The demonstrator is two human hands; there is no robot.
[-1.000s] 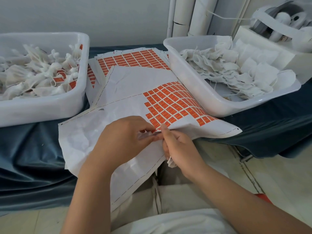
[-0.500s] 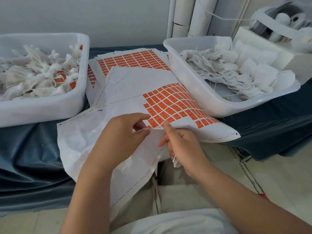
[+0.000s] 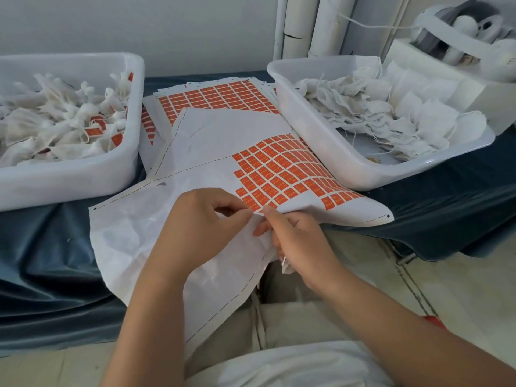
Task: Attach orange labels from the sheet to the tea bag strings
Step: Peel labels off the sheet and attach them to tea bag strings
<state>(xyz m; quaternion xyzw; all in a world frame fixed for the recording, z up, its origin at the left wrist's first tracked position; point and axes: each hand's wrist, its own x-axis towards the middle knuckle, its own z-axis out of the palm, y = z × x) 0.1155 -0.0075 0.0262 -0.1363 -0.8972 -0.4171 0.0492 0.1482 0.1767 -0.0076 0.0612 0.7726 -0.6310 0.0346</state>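
We'd peel slowly: left hand (image 3: 206, 227) seemingly pinches a label (image 3: 254, 203); right hand (image 3: 297, 240) clutches a tea bag (image 3: 285, 265), steadying the sheet (image 3: 212, 141).

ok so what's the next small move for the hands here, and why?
Probably peel one label off the near edge of the orange labels with the left hand: its thumb and forefinger meet there on the sheet, though whether a corner is lifted can't be told. The right hand sits beside it, gripping a tea bag in its curled fingers.
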